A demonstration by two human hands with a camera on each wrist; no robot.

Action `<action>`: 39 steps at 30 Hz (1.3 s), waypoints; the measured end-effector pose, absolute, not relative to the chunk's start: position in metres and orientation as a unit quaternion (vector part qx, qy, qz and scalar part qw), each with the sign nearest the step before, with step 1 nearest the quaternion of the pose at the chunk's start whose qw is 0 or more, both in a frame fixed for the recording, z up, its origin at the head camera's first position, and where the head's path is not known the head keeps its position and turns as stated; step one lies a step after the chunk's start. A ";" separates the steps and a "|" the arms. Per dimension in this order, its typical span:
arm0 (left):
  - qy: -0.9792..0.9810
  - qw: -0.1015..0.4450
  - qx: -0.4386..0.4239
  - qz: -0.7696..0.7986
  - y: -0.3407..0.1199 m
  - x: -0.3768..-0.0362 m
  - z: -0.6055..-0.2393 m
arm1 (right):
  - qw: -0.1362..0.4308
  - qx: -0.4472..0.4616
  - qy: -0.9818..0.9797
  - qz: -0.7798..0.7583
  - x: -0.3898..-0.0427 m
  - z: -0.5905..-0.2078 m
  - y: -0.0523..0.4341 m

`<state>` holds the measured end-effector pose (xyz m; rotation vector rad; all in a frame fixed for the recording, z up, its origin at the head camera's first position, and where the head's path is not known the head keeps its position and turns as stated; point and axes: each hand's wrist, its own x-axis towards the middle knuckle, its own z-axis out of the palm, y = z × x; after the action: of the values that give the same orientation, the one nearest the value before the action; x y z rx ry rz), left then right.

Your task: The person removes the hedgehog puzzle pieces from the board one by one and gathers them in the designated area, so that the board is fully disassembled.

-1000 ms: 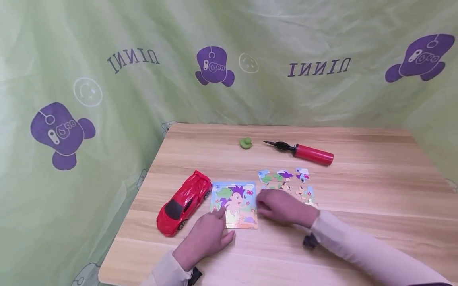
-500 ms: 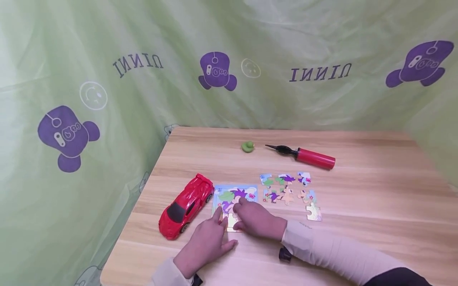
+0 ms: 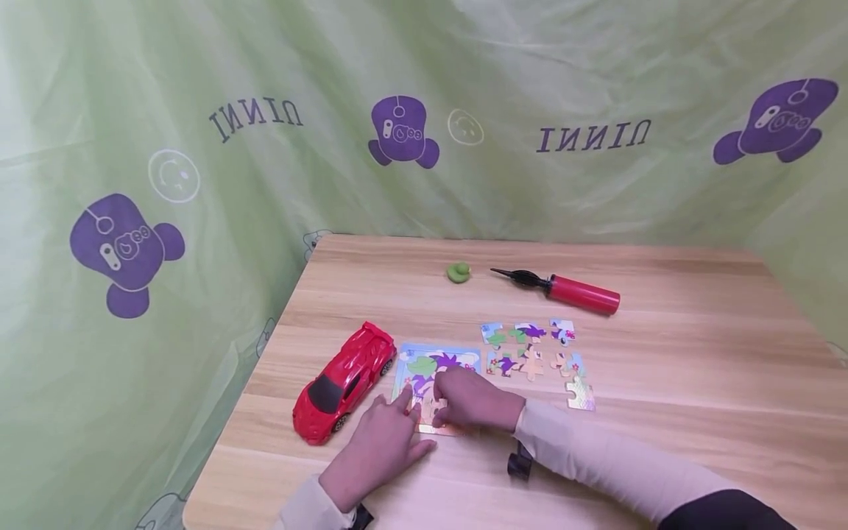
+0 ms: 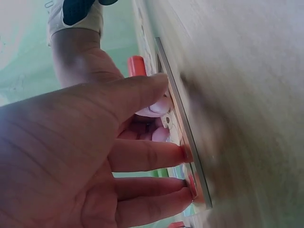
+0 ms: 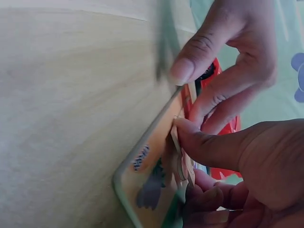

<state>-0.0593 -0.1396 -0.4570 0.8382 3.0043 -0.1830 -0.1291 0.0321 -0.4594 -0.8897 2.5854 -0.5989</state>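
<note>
My right hand (image 3: 477,401) is over a square picture puzzle board (image 3: 405,356) and pinches a thin puzzle piece (image 5: 177,151) between thumb and fingers. In the right wrist view that piece stands slightly tilted on the board's surface. The left hand (image 3: 379,447) reaches in from the front left, its extended fingertips (image 4: 186,153) pressing on the board's near left part. Purple hair and a green leaf show in the board's picture; the right hand hides its middle. Several loose puzzle pieces (image 3: 531,362) lie flat to the right of the board.
A red toy car (image 3: 344,383) stands close to the board's left side. Toward the back lie a small green toy duck (image 3: 458,273) and a red and black hand pump (image 3: 583,293). Behind the wooden table (image 3: 695,331) hangs a green printed curtain (image 3: 490,191).
The right hand has moved left from beside the loose pieces onto the board. The left hand stays at the board's near left part. The head view has shifted slightly.
</note>
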 end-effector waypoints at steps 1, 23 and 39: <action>0.962 0.012 0.267 -0.058 -0.140 -0.059 -0.457 | 0.178 -0.306 0.911 -0.210 -0.130 -0.459 0.031; 0.963 -0.023 0.267 -0.041 -0.141 -0.061 -0.461 | 0.243 -0.254 0.889 -0.293 -0.158 -0.424 0.119; 0.968 0.007 0.248 0.026 -0.142 -0.057 -0.458 | 0.230 -0.211 0.917 -0.249 -0.153 -0.440 0.183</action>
<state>-0.0569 -0.1424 -0.4576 0.7751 3.0284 0.0825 -0.1535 0.1826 -0.4404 -0.5799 2.5234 -0.6850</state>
